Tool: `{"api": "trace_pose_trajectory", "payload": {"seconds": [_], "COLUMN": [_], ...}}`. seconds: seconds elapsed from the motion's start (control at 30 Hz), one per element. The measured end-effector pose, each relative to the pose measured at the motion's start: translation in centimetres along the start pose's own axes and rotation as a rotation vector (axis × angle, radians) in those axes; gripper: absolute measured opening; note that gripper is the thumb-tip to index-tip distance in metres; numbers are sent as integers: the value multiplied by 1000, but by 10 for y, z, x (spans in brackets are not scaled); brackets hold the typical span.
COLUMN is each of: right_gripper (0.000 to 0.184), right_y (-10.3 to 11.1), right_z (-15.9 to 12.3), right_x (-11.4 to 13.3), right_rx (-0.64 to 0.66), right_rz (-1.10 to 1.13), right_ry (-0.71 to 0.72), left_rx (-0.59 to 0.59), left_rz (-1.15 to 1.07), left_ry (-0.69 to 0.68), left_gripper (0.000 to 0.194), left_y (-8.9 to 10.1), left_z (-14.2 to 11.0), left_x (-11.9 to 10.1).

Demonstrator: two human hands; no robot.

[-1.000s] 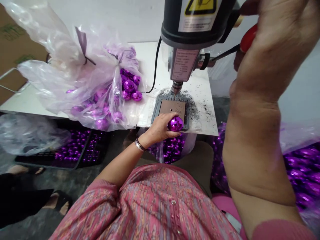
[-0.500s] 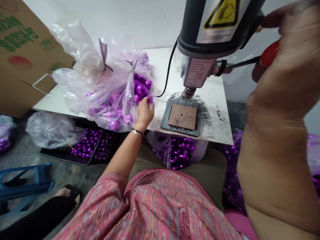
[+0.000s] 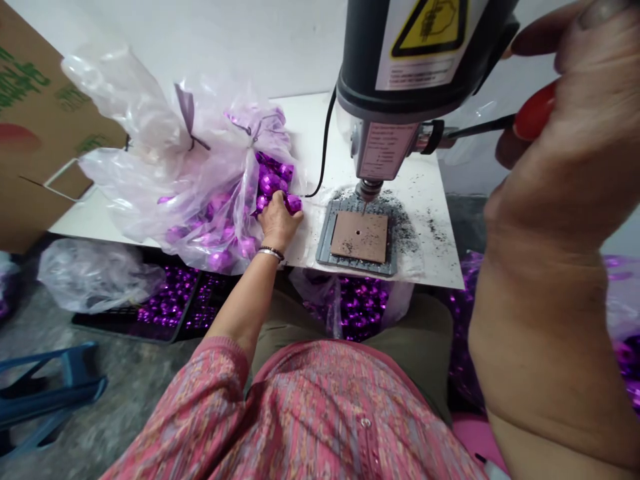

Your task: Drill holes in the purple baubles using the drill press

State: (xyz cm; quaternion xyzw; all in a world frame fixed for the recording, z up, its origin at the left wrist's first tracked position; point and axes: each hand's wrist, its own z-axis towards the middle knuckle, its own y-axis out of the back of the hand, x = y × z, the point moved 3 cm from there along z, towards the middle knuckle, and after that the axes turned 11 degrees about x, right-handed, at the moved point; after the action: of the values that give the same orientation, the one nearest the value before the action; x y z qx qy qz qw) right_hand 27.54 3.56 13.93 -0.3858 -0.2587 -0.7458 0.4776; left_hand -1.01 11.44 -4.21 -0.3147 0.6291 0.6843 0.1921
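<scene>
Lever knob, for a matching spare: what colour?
The lever knob is red, showing best in the head view.

On the table (image 3: 443, 220), the drill press (image 3: 385, 150) stands right of the bag (image 3: 137, 183) of ornament balls (image 3: 271, 183). A board (image 3: 357, 243) lies on its base (image 3: 327, 237); a cardboard box (image 3: 45, 143) is farther left.

Light's soft & fairly even on the wall (image 3: 290, 47), v. dim under the table (image 3: 309, 137). Purple balls (image 3: 269, 183) throw bright glints (plastic bag (image 3: 145, 180) too). R hand (image 3: 597, 127), nr lens, looks stretched & slightly blurry.
</scene>
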Motion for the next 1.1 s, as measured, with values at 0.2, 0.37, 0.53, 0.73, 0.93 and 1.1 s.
{"api": "trace_pose_trajectory", "payload": {"seconds": [0.2,0.37,0.53,0.73,0.93,1.1], "right_gripper": [33,30,31,31,38,64], "right_y": [0,-2,-3,-3,-3,-5], "right_z": [-10,-1,-1,-4,-3,-4], "right_x": [14,5,5,11,24,25], "right_rx": [-21,3,54,79,143,237], "right_rz": [-235,-77,-120,-117,-198,-247], "right_ry": [-22,86,163,151,50,34], "left_rx": [355,691,676,622,547,531], "left_rz": [-806,-1105,-1005,-589,-326,-239], "left_ry": [-99,-1,-20,-170,-356,-401], "left_gripper": [62,48,48,73,60,57], "left_y": [-8,-21,-23,-27,-34,-39], "left_z": [-39,-60,-57,-50,-39,-37], "left_x": [-15,-19,-22,-40,-51,-55]}}
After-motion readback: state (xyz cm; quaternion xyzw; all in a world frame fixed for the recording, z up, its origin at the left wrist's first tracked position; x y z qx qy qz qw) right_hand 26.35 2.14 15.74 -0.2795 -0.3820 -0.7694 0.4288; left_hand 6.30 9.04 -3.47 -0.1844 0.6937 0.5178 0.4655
